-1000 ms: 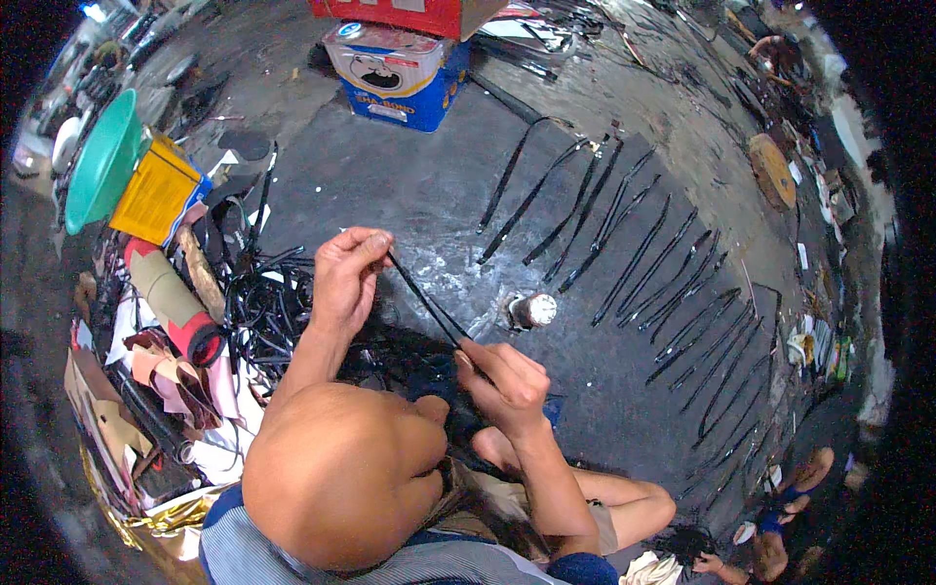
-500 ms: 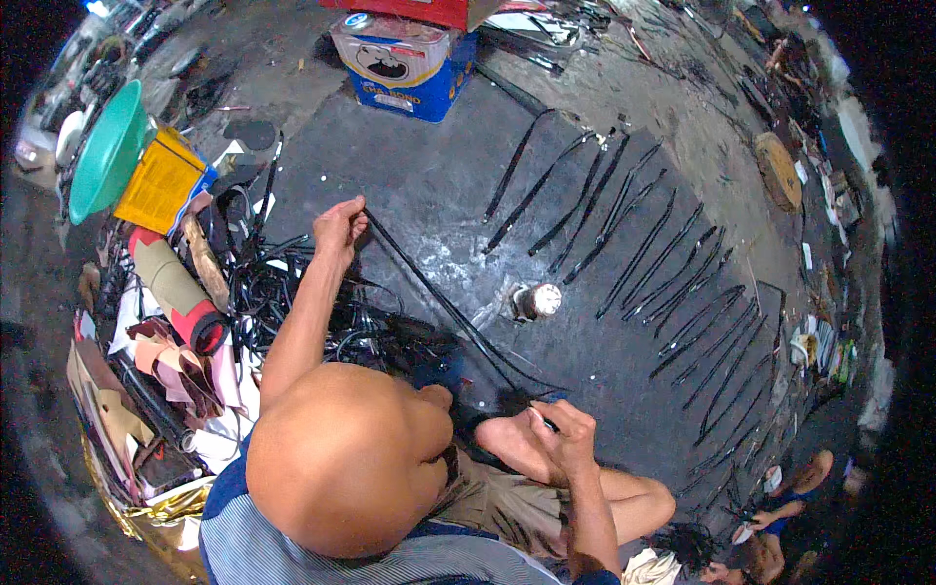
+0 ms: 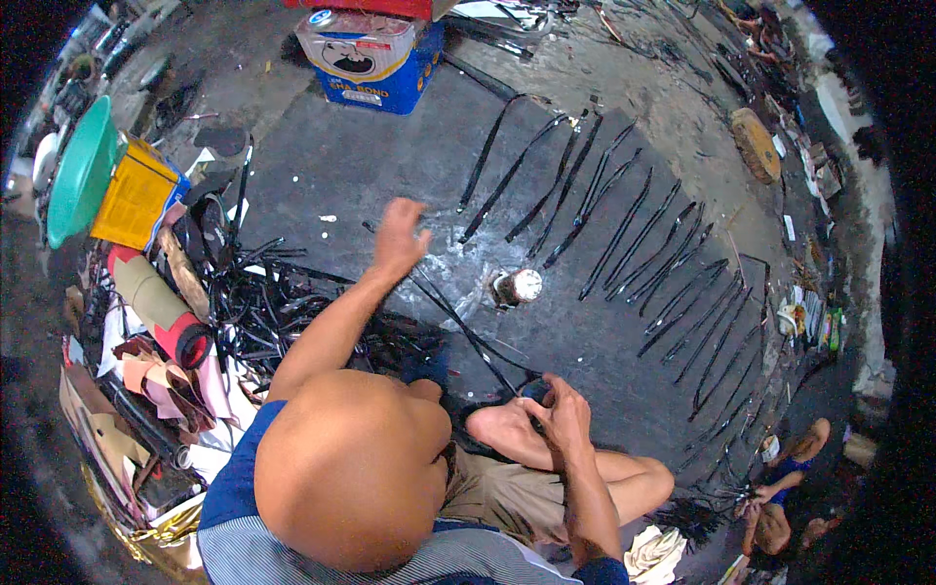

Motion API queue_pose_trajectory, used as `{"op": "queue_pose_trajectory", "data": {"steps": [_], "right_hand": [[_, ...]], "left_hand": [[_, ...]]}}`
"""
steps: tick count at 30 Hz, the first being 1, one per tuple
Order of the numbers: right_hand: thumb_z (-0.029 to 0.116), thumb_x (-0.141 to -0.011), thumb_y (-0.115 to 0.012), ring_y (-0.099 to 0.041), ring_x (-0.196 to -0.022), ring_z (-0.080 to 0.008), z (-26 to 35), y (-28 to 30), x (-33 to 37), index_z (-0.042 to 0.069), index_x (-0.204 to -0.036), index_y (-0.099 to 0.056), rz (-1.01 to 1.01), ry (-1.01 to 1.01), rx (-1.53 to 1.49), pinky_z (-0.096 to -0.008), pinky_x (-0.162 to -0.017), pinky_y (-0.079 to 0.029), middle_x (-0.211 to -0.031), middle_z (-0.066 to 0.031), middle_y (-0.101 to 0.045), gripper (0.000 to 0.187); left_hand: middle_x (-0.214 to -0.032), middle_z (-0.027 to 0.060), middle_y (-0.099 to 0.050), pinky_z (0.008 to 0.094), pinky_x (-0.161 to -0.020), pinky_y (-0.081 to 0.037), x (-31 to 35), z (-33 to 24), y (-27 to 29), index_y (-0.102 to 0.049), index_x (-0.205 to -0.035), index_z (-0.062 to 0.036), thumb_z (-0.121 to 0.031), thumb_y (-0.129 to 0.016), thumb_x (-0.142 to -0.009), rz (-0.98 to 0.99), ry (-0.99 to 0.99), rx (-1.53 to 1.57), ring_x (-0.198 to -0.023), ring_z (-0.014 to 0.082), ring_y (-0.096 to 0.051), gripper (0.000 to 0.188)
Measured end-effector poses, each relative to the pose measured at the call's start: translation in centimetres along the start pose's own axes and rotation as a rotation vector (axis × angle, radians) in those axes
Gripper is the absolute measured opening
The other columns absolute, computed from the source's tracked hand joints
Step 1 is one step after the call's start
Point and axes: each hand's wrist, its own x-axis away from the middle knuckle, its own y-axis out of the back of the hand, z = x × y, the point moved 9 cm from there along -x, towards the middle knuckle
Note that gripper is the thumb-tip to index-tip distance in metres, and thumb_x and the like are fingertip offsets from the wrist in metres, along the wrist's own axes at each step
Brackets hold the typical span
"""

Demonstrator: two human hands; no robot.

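Note:
My left hand (image 3: 400,237) is over the dark floor mat (image 3: 341,166), its fingers apart. Below it a pair of long thin black strips (image 3: 453,317) slants toward my right hand (image 3: 563,414). Near a bare foot (image 3: 502,434), the right hand's thumb and fingers are closed around something dark, mostly hidden by them. The near ends of the strips reach those fingers; whether they are gripped cannot be seen. Between and beyond my hands stands a small container (image 3: 517,288) with a whitish crusted top.
Rows of black strips (image 3: 624,234) lie to the right. A tangle of black strips (image 3: 283,317) fills the left, beside rolled material (image 3: 161,302) and scraps. A blue-and-white tin (image 3: 366,63) stands far off; a green basin (image 3: 83,171) leans by a yellow tin (image 3: 136,195). Another person (image 3: 785,483) sits lower right.
My left hand has let go of the strips' far end and moved right, its fingers opening. The strips lie lower on the mat. My right hand has shifted slightly, and the whole view has turned.

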Motion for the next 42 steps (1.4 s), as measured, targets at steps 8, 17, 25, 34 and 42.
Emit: {"op": "queue_pose_trajectory", "data": {"steps": [8, 17, 25, 34, 42], "right_hand": [[0.017, -0.086, -0.077, -0.065, -0.072, -0.0246, 6.4, 1.2, -2.4, 0.005, -0.120, -0.067, -0.217, 0.146, -0.224, -0.0369, -0.067, -0.053, -0.087, -0.0122, -0.067, 0.037], [0.007, -0.081, -0.079, -0.063, -0.106, -0.0330, 18.4, 5.6, -6.7, 0.003, -0.125, -0.065, -0.504, 0.599, -0.262, -0.0400, -0.091, -0.051, -0.117, -0.0152, -0.068, 0.047], [0.004, -0.076, -0.083, -0.065, -0.073, -0.0271, 23.1, 3.1, -8.3, 0.006, -0.122, -0.067, -0.262, 0.827, -0.544, -0.0358, -0.065, -0.052, -0.088, -0.0121, -0.068, 0.049], [0.011, -0.082, -0.081, -0.068, -0.072, -0.0287, 22.3, 4.2, -7.4, 0.008, -0.112, -0.070, -0.349, 0.776, -0.525, -0.0374, -0.063, -0.056, -0.085, -0.0113, -0.067, 0.033], [0.004, -0.078, -0.082, -0.068, -0.065, -0.0221, 23.3, 7.8, -6.2, 0.005, -0.101, -0.074, -0.610, 0.782, -0.524, -0.0326, -0.058, -0.054, -0.078, -0.0105, -0.069, 0.024]], "left_hand": [[-0.098, 0.0096, -0.061, 0.0445, -0.078, -0.056, -0.6, -4.2, -9.3, -0.064, -0.094, -0.0069, -0.014, -0.073, -0.079, 0.248, -0.150, -0.016, -0.098, 0.0313, -0.063, 0.019], [-0.083, 0.0105, -0.063, 0.0426, -0.069, -0.054, 0.0, -12.1, 5.8, -0.067, -0.090, -0.0067, -0.014, -0.070, -0.087, 0.282, -0.227, 0.129, -0.079, 0.0325, -0.065, 0.008], [-0.092, 0.0064, -0.074, 0.0247, -0.073, -0.056, 3.5, -10.1, 13.2, -0.072, -0.094, 0.0009, 0.003, -0.077, -0.086, 0.175, 0.568, 0.762, -0.080, 0.0096, -0.068, 0.010], [-0.090, 0.0100, -0.074, 0.0243, -0.073, -0.057, 4.7, -8.9, 9.5, -0.069, -0.098, 0.0044, 0.005, -0.075, -0.087, 0.202, 0.766, 1.170, -0.079, 0.0125, -0.070, 0.013], [-0.094, 0.0102, -0.072, 0.0281, -0.082, -0.056, 3.6, -11.3, 9.4, -0.067, -0.107, 0.0038, 0.000, -0.068, -0.091, 0.168, 0.744, 1.601, -0.087, 0.0165, -0.070, 0.016]]}}
